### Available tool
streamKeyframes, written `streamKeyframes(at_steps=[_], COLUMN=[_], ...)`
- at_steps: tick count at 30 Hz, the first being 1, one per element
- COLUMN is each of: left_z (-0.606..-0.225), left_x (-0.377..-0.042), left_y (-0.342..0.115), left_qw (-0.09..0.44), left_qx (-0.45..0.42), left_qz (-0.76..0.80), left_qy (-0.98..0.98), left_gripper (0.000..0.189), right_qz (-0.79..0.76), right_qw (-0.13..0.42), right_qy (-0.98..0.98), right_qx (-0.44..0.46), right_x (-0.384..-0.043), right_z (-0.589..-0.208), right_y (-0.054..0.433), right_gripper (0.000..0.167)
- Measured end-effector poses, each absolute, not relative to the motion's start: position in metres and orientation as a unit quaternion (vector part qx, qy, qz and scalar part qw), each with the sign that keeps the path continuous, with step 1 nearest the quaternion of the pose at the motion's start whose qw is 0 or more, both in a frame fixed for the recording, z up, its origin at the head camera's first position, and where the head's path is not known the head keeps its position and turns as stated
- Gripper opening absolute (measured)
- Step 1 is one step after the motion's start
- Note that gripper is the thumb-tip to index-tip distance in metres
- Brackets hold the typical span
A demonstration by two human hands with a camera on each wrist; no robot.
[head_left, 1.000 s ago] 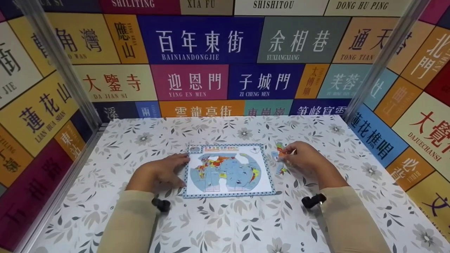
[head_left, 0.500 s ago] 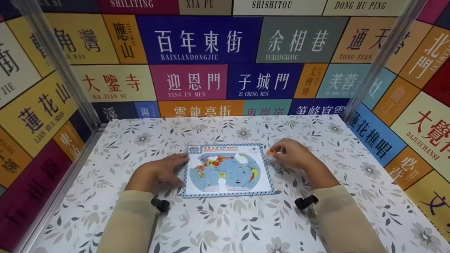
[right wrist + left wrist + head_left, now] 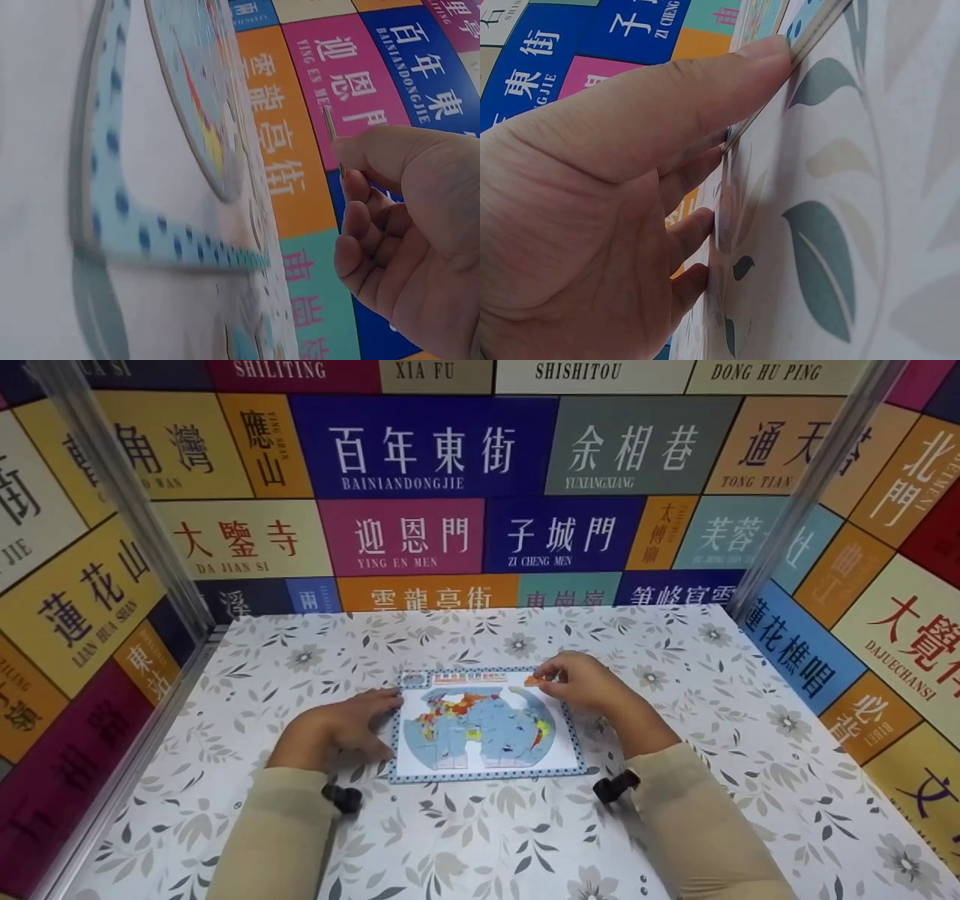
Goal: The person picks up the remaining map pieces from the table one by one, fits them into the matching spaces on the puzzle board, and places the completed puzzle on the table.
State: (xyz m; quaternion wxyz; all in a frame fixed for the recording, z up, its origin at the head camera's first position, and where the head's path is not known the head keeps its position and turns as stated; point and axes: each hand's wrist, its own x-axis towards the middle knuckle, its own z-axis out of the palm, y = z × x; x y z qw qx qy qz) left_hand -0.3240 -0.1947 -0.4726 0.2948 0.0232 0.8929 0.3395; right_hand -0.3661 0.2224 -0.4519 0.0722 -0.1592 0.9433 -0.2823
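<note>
A world-map puzzle board (image 3: pixel 564 759) with a dotted blue border lies flat on the table. Its blue oval map (image 3: pixel 450 742) has white gaps at the upper right, upper left and bottom middle. My right hand (image 3: pixel 581 681) pinches a small orange puzzle piece (image 3: pixel 532 681) between thumb and fingers, over the board's upper right part. In the right wrist view the puzzle piece (image 3: pixel 332 135) shows edge-on, raised above the board. My left hand (image 3: pixel 356 721) rests at the board's left edge, fingers spread, with its thumb (image 3: pixel 761 56) touching the rim.
More loose puzzle pieces (image 3: pixel 244 337) lie on the table right of the board, mostly hidden by my right wrist in the head view. The tabletop (image 3: pixel 480 840) has a leaf and flower pattern. Behind it stands a wall (image 3: pixel 420 446) of coloured name panels.
My right hand has picked up the orange puzzle piece from right of the board and carried it left, over the board's upper right corner. The left hand has stayed in place.
</note>
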Motion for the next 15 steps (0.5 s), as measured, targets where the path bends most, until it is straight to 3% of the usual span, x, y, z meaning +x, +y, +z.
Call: streamKeyframes(at_steps=[15], left_z=[-0.475], left_x=[-0.323], left_y=[-0.196], left_qw=[0.282], left_qx=[0.055], left_qz=[0.342], left_qy=[0.894], left_gripper=[0.106], right_qz=[-0.309], right_qw=[0.087], right_qy=[0.927], right_qx=[-0.193], right_x=[-0.371], right_z=[-0.458], right_y=[0.145], right_gripper=[0.02])
